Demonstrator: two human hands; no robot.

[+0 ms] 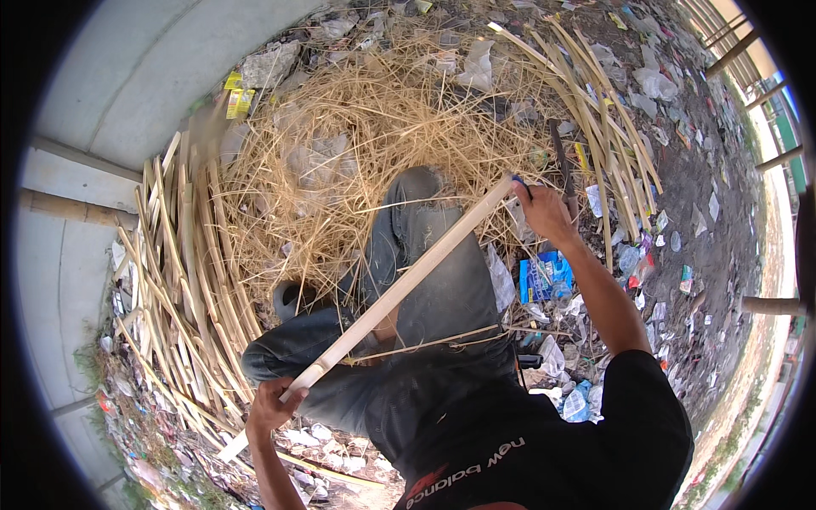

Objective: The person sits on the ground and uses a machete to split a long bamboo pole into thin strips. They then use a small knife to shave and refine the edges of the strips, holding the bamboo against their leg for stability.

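A long pale bamboo strip [408, 276] slants across my lap, its upper end at the right and its lower end at the left. My left hand [274, 404] is closed round the strip close to its lower end, just below a node. At the upper end my right hand [544, 212] grips the tip between thumb and fingers. Something small and dark blue shows at those fingertips, too small to make out. A thin split of bamboo [433, 342] lies across my thighs under the strip.
Bamboo strips [191, 255] are piled on my left beside a grey wall [93, 85]; more strips [595, 110] lie ahead right. Straw-like shavings [340, 127] cover the ground in front. A dark narrow bar [563, 166] and a blue packet [546, 276] lie near my right hand among litter.
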